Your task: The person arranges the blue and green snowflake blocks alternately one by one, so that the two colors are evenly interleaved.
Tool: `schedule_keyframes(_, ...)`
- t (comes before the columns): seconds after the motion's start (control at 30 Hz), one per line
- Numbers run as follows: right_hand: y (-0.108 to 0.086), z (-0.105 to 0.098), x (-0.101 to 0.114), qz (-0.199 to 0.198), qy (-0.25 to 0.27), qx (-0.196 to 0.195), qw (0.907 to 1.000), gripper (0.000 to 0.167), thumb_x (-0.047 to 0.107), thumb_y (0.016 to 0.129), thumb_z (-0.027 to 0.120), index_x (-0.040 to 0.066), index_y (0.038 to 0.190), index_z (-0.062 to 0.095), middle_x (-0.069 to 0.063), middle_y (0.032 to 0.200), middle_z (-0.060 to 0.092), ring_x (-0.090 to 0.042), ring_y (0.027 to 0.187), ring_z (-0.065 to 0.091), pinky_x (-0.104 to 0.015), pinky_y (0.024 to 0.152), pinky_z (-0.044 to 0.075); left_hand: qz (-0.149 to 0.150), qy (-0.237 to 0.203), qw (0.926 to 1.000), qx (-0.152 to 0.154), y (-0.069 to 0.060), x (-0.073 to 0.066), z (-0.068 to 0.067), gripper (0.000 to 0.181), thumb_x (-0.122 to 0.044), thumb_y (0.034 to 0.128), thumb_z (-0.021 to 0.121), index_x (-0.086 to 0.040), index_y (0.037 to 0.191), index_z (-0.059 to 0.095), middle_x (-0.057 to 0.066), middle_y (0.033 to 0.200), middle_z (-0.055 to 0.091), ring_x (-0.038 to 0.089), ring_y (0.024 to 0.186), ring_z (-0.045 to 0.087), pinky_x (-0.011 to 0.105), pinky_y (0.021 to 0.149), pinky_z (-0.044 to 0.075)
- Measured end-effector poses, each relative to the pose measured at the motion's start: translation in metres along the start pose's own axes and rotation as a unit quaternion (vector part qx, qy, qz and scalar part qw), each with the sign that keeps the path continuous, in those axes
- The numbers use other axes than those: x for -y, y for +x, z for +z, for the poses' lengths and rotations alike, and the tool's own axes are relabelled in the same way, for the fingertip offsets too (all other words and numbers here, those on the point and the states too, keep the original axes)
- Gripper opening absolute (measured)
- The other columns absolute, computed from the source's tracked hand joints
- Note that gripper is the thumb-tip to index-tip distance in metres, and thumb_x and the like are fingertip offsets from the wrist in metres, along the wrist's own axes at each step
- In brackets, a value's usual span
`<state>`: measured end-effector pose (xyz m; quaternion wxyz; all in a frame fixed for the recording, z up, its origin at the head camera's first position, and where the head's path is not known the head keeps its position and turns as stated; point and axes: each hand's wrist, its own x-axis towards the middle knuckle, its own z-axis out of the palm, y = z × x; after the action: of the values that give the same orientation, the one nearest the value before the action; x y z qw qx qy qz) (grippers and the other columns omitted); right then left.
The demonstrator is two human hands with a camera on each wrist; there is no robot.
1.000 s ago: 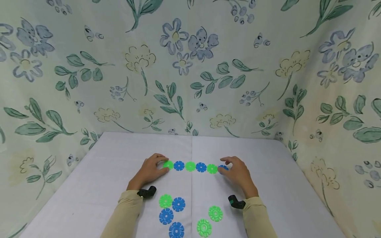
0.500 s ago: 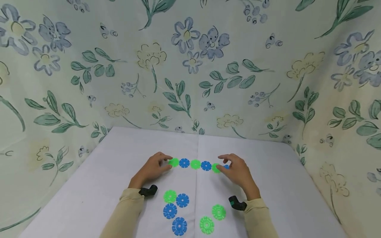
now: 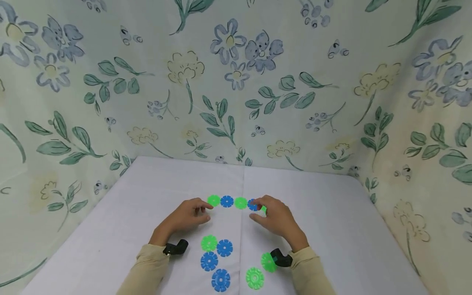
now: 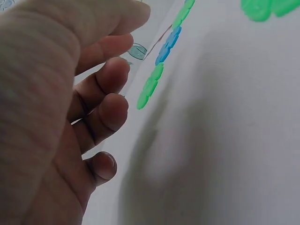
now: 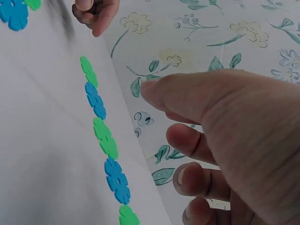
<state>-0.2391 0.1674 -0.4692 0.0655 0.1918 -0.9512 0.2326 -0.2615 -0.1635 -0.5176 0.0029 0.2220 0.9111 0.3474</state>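
A row of flower-shaped plastic discs, alternating green and blue, lies across the white table. A green disc (image 3: 214, 200) forms its left end, followed by a blue disc (image 3: 227, 201), a second green disc (image 3: 241, 203) and another blue disc (image 5: 116, 181). My left hand (image 3: 189, 215) hovers just in front of the left end, fingers loosely bent and holding nothing. Over the row's right part, my right hand (image 3: 275, 215) is raised with its thumb and fingers apart, also holding nothing. It hides part of the row in the head view, including whatever lies at the right end.
Nearer me lie more loose discs: a green one (image 3: 209, 243) beside several blue ones (image 3: 221, 280), and a green pair (image 3: 255, 278) to the right, partly behind the right wrist camera (image 3: 281, 258). Floral cloth (image 3: 221, 102) stands behind the white table (image 3: 110, 229).
Both hands have come off the ends of the row. The right hand has moved left over it; the left has drawn slightly back toward me. The view shifted a little.
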Motion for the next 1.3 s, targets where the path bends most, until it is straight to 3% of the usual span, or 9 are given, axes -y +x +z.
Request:
schedule_keyframes(0.23, -0.001, 0.016, 0.017, -0.061, 0.052, 0.108, 0.9909, 0.038, 0.042, 0.089, 0.074, 0.024, 0.122, 0.07, 0.01, 0.099, 0.066, -0.006, 0.073, 0.052, -0.023, 0.064, 0.046, -0.001, -0.006, 0.9995, 0.033, -0.019, -0.006, 0.002, 0.029, -0.031, 0.0867, 0.078, -0.029, 0.115, 0.073, -0.015, 0.1, 0.063, 0.007, 0.094, 0.056, 0.029, 0.083, 0.048)
schedule_keyframes(0.37, -0.001, 0.026, 0.023, -0.078, 0.07, 0.15, 0.9832, 0.041, 0.044, 0.087, 0.076, 0.026, 0.123, 0.07, 0.011, 0.1, 0.067, -0.004, 0.073, 0.053, -0.021, 0.066, 0.048, -0.008, -0.017, 0.9969, 0.076, -0.025, -0.007, 0.002, 0.03, -0.035, 0.0872, 0.077, -0.035, 0.117, 0.071, -0.019, 0.104, 0.064, 0.005, 0.098, 0.056, 0.031, 0.087, 0.048)
schedule_keyframes(0.5, 0.0, 0.035, 0.03, -0.096, 0.083, 0.184, 0.9747, 0.043, 0.044, 0.086, 0.077, 0.027, 0.125, 0.069, 0.012, 0.1, 0.066, -0.002, 0.072, 0.053, -0.02, 0.067, 0.048, -0.002, 0.009, 0.9916, 0.129, -0.033, -0.011, 0.001, 0.035, -0.042, 0.0828, 0.078, -0.044, 0.117, 0.069, -0.024, 0.107, 0.062, 0.004, 0.102, 0.052, 0.036, 0.092, 0.042)
schedule_keyframes(0.63, -0.001, 0.04, 0.035, -0.106, 0.1, 0.217, 0.9652, 0.044, 0.042, 0.085, 0.079, 0.028, 0.125, 0.068, 0.013, 0.097, 0.064, -0.002, 0.073, 0.052, -0.019, 0.068, 0.047, 0.01, 0.021, 0.9882, 0.151, -0.037, -0.014, 0.001, 0.038, -0.042, 0.0781, 0.08, -0.048, 0.114, 0.07, -0.026, 0.109, 0.06, 0.004, 0.107, 0.048, 0.039, 0.093, 0.035)
schedule_keyframes(0.97, -0.002, 0.049, 0.037, -0.123, 0.089, 0.235, 0.96, 0.047, 0.046, 0.084, 0.079, 0.03, 0.126, 0.067, 0.014, 0.094, 0.06, -0.001, 0.076, 0.05, -0.019, 0.069, 0.046, 0.005, 0.002, 0.9856, 0.169, -0.038, -0.012, -0.002, 0.05, -0.039, 0.0693, 0.085, -0.052, 0.114, 0.068, -0.026, 0.111, 0.056, 0.008, 0.111, 0.044, 0.04, 0.095, 0.034)
schedule_keyframes(1.13, -0.004, 0.048, 0.038, -0.12, 0.077, 0.245, 0.9588, 0.054, 0.047, 0.08, 0.082, 0.031, 0.128, 0.065, 0.016, 0.099, 0.059, 0.0, 0.088, 0.052, -0.021, 0.08, 0.047, 0.021, 0.005, 0.9839, 0.178, -0.036, -0.01, -0.001, 0.054, -0.042, 0.0669, 0.087, -0.053, 0.116, 0.067, -0.024, 0.112, 0.055, 0.008, 0.11, 0.042, 0.039, 0.095, 0.033)
schedule_keyframes(1.3, -0.005, 0.051, 0.039, -0.125, 0.075, 0.25, 0.9572, 0.057, 0.047, 0.076, 0.085, 0.03, 0.127, 0.065, 0.016, 0.1, 0.059, 0.0, 0.092, 0.053, -0.022, 0.086, 0.048, 0.02, 0.0, 0.9861, 0.165, -0.038, -0.009, 0.001, 0.051, -0.041, 0.0669, 0.087, -0.052, 0.114, 0.069, -0.024, 0.109, 0.056, 0.009, 0.111, 0.043, 0.039, 0.093, 0.033)
